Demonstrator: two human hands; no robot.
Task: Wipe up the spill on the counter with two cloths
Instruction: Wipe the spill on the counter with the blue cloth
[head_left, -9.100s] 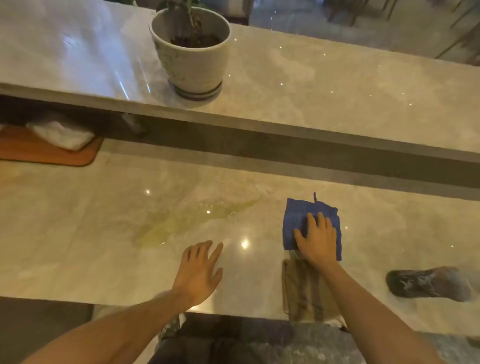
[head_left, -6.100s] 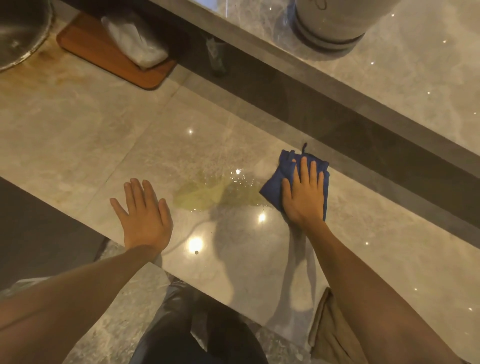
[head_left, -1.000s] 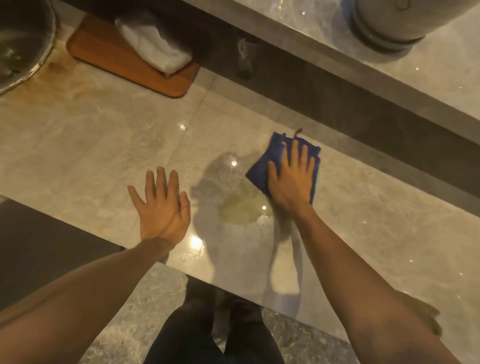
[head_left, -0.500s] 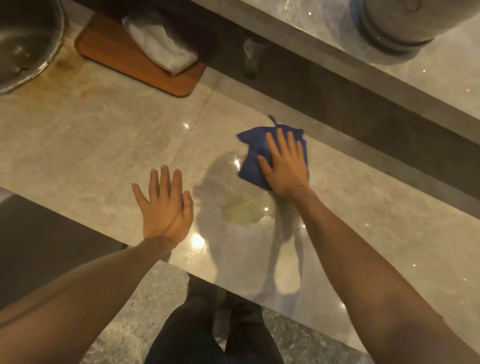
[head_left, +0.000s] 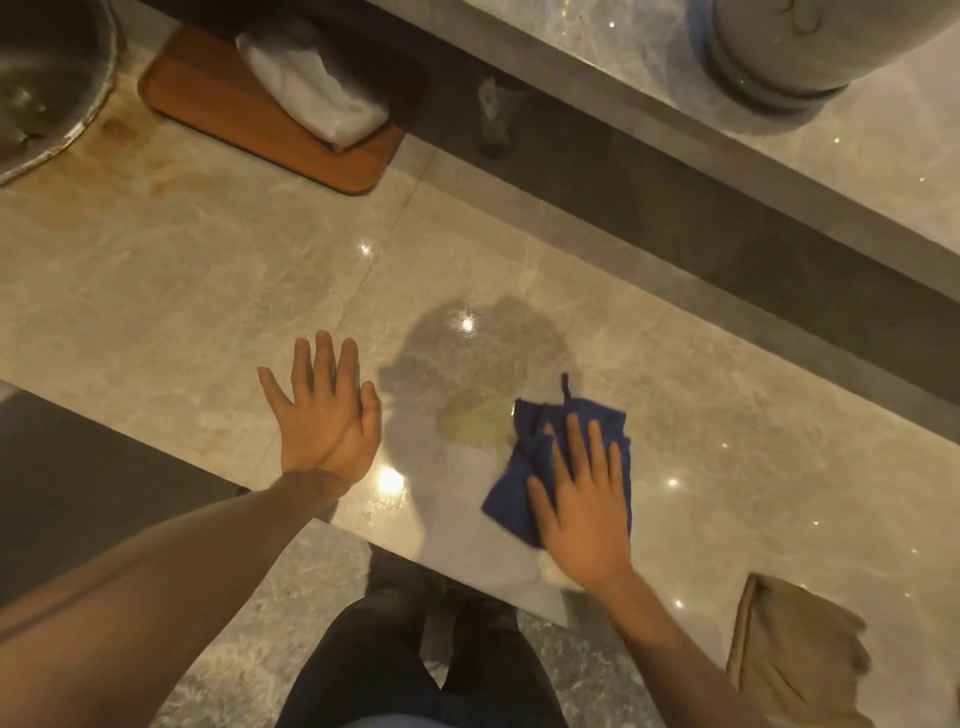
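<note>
Wiping cloth: blue cloth (head_left: 540, 462) looks soft, limp; best pressed flat from above.
Right hand (head_left: 584, 512): fingers spread flat, pinning it.
Left hand (head_left: 324, 410): fingers splayed, empty, on counter (head_left: 156, 312).

Glossy polished marble-look counter (head_left: 156, 291) catching light spots, soft napped blue cloth (head_left: 524, 499), matt tan woven cloth (head_left: 789, 654), smooth satin wooden board (head_left: 249, 119), dull scuffed metal basin (head_left: 47, 78), glazed ceramic pot (head_left: 789, 47), wet sheen on yellowish spill (head_left: 475, 423)
</note>
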